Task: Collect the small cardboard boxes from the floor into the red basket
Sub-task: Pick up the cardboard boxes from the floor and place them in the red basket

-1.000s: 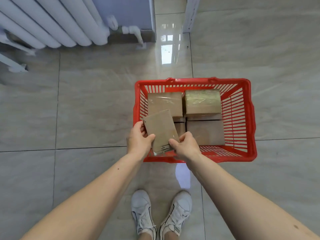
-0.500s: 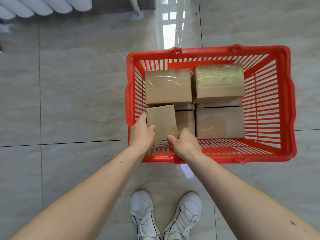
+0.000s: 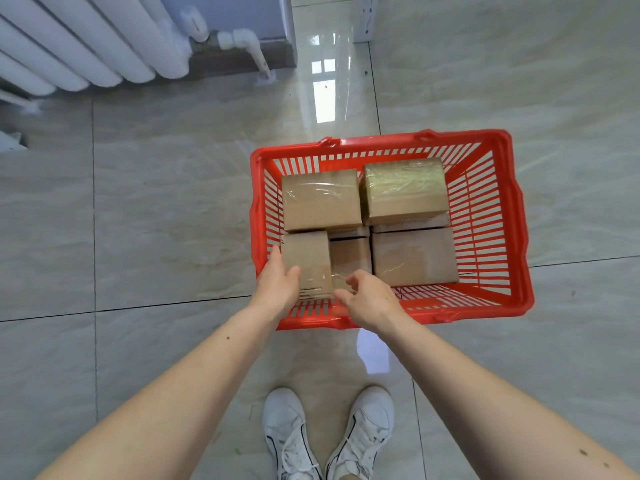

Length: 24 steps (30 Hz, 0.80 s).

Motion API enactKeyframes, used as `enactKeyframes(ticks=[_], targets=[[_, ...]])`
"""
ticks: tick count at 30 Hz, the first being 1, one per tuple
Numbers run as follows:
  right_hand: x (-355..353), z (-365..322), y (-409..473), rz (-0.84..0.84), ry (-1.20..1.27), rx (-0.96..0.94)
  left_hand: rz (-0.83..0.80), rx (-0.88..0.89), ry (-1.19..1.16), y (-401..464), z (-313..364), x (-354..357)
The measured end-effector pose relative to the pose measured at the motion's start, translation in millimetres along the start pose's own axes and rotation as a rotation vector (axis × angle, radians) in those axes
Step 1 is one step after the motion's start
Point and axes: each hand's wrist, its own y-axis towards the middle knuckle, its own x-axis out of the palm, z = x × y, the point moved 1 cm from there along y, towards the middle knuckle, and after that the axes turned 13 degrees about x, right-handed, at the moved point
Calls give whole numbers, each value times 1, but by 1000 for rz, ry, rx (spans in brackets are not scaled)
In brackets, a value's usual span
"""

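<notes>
Fingers of the left hand [image 3: 278, 284] are gripping the small cardboard box [image 3: 306, 259], the right hand [image 3: 369, 299] opening beside it; it should be seated flat in the red basket [image 3: 519, 237] corner.

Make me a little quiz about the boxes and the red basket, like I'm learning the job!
1. True or false: the red basket stands on a table.
2. Which hand touches the box at the near left corner of the basket? A: left hand only. B: right hand only. C: neither hand.
3. Fill in: the white radiator is at the picture's top ____.

Key
1. False: it stands on the tiled floor.
2. A: the right hand's fingers are spread beside the box, apart from it.
3. left
</notes>
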Motion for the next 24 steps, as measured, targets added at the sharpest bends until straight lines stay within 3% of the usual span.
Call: enactKeyframes(ticks=[14,24], targets=[[-167,31,-215,189,192,-30,-96,135,-54,-179,237,-60],[-254,77,-383,317,592,-41,-220,319,-50,-317,392,-74]])
